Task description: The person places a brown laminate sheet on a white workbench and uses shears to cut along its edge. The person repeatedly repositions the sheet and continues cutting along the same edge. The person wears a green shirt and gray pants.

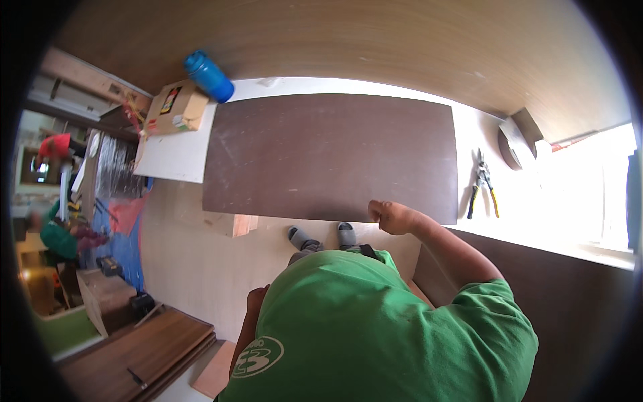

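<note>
A dark brown rectangular board (328,147) lies on a white worktop (167,161). My right hand (385,216) is at its front edge, fingers curled and closed on that edge. My left hand (256,296) shows only partly beside my green-shirted body, low and apart from the board, with its fingers mostly hidden. To the board's right lie snips (482,181) with yellow and black handles. Beyond them is a curved grey strip (516,137). At the back left, a blue bottle (209,75) lies or stands beside a cardboard box (174,107).
A wooden wall (321,40) rises behind the worktop, and a dark panel (569,321) runs at my right. Two people (60,238) are at far left near a blue sheet (120,254). Stacked brown boards (137,342) lie low left. A wooden piece (241,224) shows below the board.
</note>
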`<control>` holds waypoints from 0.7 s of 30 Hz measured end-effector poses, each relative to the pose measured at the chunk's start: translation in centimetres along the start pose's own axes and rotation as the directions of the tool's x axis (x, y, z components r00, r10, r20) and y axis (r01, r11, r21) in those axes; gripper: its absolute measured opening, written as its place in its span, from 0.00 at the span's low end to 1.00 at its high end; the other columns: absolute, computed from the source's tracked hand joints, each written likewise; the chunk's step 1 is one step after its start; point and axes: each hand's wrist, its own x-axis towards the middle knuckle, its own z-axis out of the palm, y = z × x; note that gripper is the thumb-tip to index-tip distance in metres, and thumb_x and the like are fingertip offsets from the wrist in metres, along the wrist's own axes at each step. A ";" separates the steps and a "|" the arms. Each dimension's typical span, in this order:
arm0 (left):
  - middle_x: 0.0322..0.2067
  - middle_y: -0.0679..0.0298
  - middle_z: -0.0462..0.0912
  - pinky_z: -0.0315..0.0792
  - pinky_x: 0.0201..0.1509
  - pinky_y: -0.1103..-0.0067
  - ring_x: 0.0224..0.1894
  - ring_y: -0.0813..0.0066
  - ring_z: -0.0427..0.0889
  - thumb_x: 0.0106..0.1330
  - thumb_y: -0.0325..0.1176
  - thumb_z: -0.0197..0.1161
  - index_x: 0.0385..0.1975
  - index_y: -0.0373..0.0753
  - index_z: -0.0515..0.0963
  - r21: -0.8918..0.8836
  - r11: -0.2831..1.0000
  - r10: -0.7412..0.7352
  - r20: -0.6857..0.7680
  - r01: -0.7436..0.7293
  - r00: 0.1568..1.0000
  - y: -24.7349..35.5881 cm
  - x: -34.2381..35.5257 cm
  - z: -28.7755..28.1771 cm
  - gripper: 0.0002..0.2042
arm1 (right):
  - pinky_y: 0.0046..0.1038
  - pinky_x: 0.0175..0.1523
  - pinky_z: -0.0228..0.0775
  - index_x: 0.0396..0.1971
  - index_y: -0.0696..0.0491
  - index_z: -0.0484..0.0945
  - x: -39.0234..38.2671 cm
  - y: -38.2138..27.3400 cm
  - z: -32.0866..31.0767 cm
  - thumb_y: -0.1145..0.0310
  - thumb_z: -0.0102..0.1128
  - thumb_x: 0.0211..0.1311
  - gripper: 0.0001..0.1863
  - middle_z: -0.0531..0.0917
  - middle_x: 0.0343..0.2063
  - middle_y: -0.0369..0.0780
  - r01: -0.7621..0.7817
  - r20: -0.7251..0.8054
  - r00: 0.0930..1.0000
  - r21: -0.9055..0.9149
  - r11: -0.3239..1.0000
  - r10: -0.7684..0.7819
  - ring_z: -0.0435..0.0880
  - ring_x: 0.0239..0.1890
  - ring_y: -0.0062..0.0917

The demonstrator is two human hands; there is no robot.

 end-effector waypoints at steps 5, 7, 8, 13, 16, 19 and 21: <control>0.27 0.52 0.85 0.78 0.39 0.61 0.31 0.63 0.85 0.77 0.62 0.61 0.35 0.34 0.86 0.099 0.992 0.088 -0.042 -0.083 0.995 2.3 3.2 0.6 0.30 | 0.30 0.37 0.83 0.45 0.58 0.83 -5.5 3.3 -4.7 0.74 0.60 0.72 0.07 0.87 0.28 0.40 -0.223 -0.307 0.858 0.499 0.837 0.412 0.90 0.29 0.25; 0.37 0.52 0.88 0.80 0.46 0.62 0.40 0.61 0.88 0.78 0.61 0.61 0.44 0.34 0.87 -0.017 0.982 0.190 0.008 -0.189 0.982 5.7 3.7 -0.2 0.29 | 0.31 0.37 0.83 0.43 0.57 0.85 -7.9 6.6 -6.9 0.70 0.61 0.76 0.07 0.88 0.27 0.42 -0.337 -0.426 0.748 0.415 0.845 0.508 0.89 0.25 0.26; 0.43 0.51 0.89 0.81 0.52 0.63 0.46 0.60 0.89 0.79 0.59 0.61 0.49 0.34 0.87 -0.125 0.950 0.292 0.029 -0.287 0.956 7.4 3.5 -0.9 0.28 | 0.30 0.38 0.83 0.43 0.60 0.85 -9.7 8.1 -7.4 0.71 0.59 0.77 0.08 0.86 0.31 0.41 -0.332 -0.540 0.656 0.421 0.844 0.527 0.89 0.29 0.25; 0.56 0.51 0.87 0.77 0.64 0.63 0.57 0.57 0.87 0.81 0.56 0.59 0.59 0.33 0.84 -0.473 0.793 0.525 0.211 -0.384 0.825 16.7 0.0 -4.9 0.28 | 0.50 0.61 0.77 0.57 0.56 0.81 -14.7 13.8 -9.8 0.66 0.59 0.73 0.17 0.84 0.52 0.53 -0.719 -0.762 0.214 0.300 0.626 0.611 0.84 0.57 0.50; 0.60 0.50 0.85 0.75 0.68 0.63 0.61 0.56 0.85 0.81 0.55 0.58 0.62 0.33 0.83 -0.505 0.827 0.457 0.350 -0.246 0.818 20.9 -4.5 -8.3 0.28 | 0.52 0.77 0.66 0.78 0.52 0.64 -16.3 14.2 -9.0 0.58 0.67 0.68 0.40 0.71 0.72 0.55 -0.838 -0.748 0.119 0.276 0.470 0.652 0.67 0.77 0.52; 0.65 0.50 0.83 0.72 0.72 0.63 0.65 0.55 0.83 0.82 0.53 0.57 0.65 0.33 0.81 -0.547 0.821 0.439 0.421 -0.164 0.794 25.0 -9.7 -12.8 0.28 | 0.51 0.84 0.56 0.84 0.52 0.57 -16.7 15.5 -7.7 0.36 0.78 0.55 0.63 0.61 0.81 0.54 -0.905 -0.630 0.059 0.294 0.308 0.774 0.60 0.82 0.52; 0.68 0.50 0.82 0.70 0.75 0.63 0.68 0.55 0.82 0.83 0.52 0.57 0.67 0.33 0.80 -0.598 0.772 0.531 0.416 -0.217 0.738 27.6 -12.8 -15.8 0.29 | 0.50 0.84 0.55 0.84 0.52 0.56 -17.3 17.5 -6.7 0.29 0.80 0.50 0.69 0.61 0.81 0.54 -0.911 -0.594 0.108 0.262 0.318 0.797 0.58 0.83 0.51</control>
